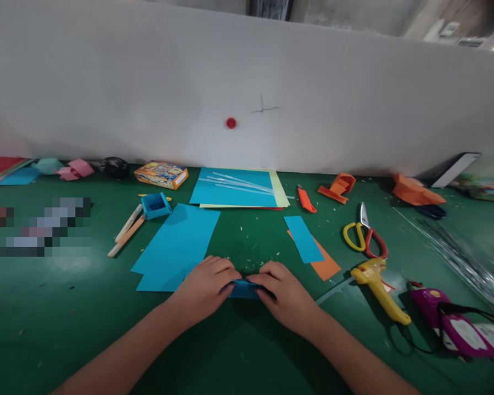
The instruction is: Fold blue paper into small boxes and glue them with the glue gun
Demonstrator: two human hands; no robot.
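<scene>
Between my two hands is a small piece of blue paper (244, 289), folded along its upper edge. My left hand (208, 285) pinches its left end, thumb below and fingers on top. At the right end my right hand (286, 293) grips it the same way. The fingers hide both ends of the piece. Larger blue sheets (177, 247) lie just beyond my left hand. Past my right hand, a blue strip (303, 239) partly covers an orange strip (327, 264).
A yellow glue gun (381, 291), scissors (364, 233) and a purple device with cables (456, 323) lie to the right. An orange cutter (306, 199) and stacked sheets with clear sticks (234, 186) are farther back. Left stand a blue paper box (155, 206) and wooden sticks (127, 235).
</scene>
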